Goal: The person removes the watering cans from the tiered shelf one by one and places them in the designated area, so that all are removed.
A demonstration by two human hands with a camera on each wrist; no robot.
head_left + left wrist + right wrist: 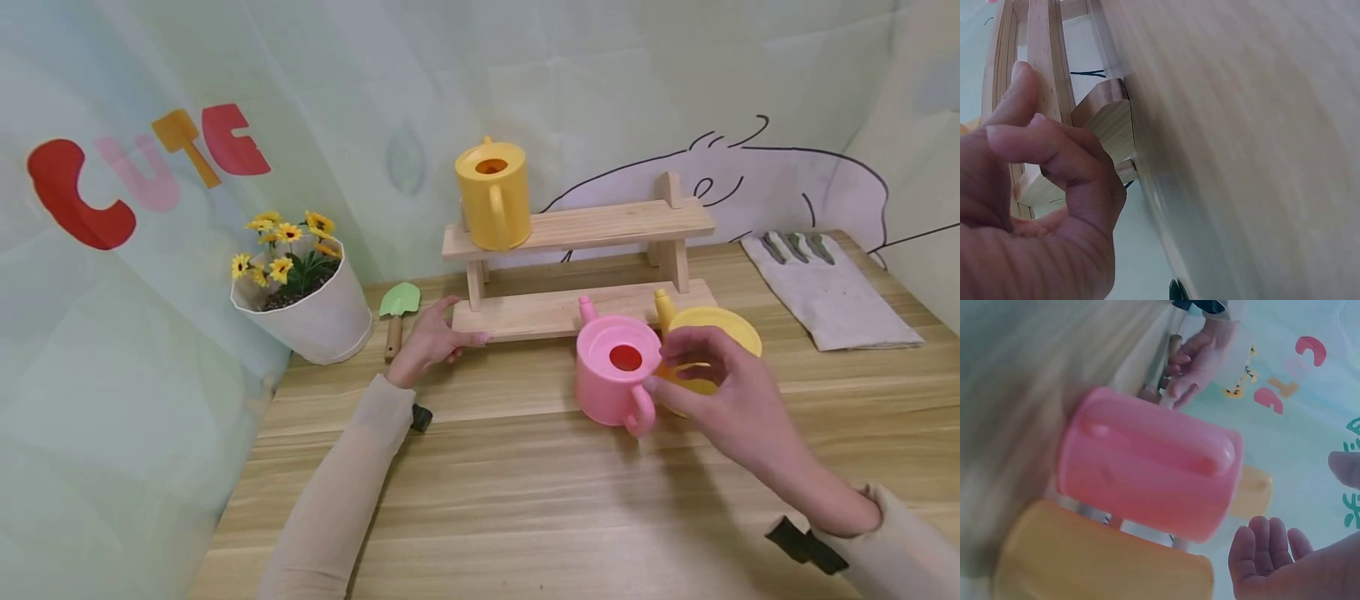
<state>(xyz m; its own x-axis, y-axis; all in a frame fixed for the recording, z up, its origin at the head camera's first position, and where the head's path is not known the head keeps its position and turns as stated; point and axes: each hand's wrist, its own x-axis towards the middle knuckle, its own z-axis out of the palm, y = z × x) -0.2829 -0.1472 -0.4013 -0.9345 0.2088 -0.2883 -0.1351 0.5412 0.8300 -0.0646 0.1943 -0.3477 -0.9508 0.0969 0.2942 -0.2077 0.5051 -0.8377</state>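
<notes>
One yellow watering can already sits atop the wooden shelf, left, while the pink can and second yellow can stand nearer on the counter, the left hand gripping the shelf's left end, the right hand loosely open by the pink can.

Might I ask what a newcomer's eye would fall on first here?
Probably the pink watering can in front of the wooden shelf, beside the right hand. Next might come the yellow can on the upper board's left end, and the CUTE lettering at the head view's upper left.
</notes>
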